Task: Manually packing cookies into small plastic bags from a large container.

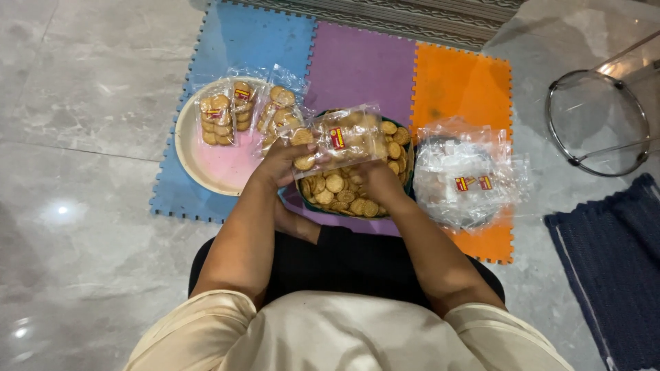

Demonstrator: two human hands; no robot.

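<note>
Both my hands grip one clear bag of biscuits at frame centre: left hand on its left end, right hand underneath. It's over the biscuit bowl; filled bags sit on plate, upper left.

Blue, purple and orange foam mats, cream-pink plate, golden-brown biscuits — clear bags with red-yellow labels, navy rug

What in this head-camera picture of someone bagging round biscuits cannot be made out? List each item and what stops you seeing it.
- Right hand fingers: head view, hidden behind the clear bag.
- Biscuit count in the bowl: hands and bag cover it.
- Empty bags pile: glare blurs the count.
- Round glass table: legs cut off by the right edge.
</note>
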